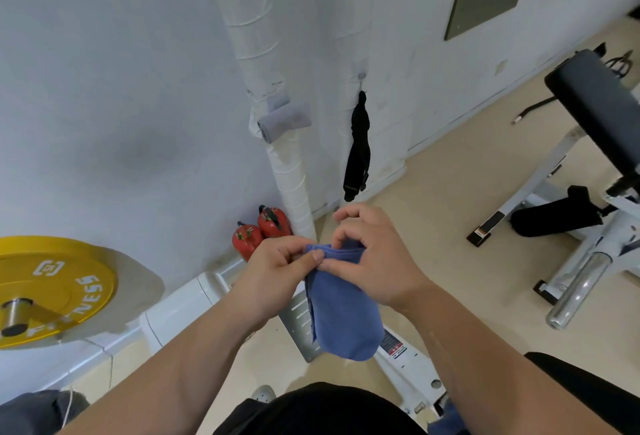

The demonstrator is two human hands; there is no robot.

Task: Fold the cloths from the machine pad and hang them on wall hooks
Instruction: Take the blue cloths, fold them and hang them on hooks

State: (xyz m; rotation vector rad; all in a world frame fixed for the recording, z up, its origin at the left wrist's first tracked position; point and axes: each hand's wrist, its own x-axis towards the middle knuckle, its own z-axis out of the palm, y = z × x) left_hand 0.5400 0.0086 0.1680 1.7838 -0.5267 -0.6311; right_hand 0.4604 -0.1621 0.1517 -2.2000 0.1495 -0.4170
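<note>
Blue in colour, the folded towelling cloth [343, 317] hangs at the centre of the frame. Both hands grip it by its top edge, and it droops toward the lower middle, above the beige floor [467, 199]. The left hand [277, 261] comes in from the lower left. Its thumb and forefinger pinch the left end of the cloth's upper fold, and its other fingers are curled beneath. The right hand [377, 258] comes in from the lower right. Its fingers [343, 237] are curled over the top of the cloth, and its thumb presses the fold from the front, just touching the left thumb.

Above the hands, in the middle of the frame, a black cloth [358, 150] dangles from a small round wall hook [362, 76] on the white wall [104, 88]. Left of it, a grey rolled cloth [284, 119] sits against a white tape-wrapped pipe [256, 36] that runs down the wall. Two red fire extinguishers [261, 232] stand at the pipe's foot. A yellow weight plate [52, 289] fills the left edge. A dark padded gym bench [595, 102] on a white frame stands at the right.
</note>
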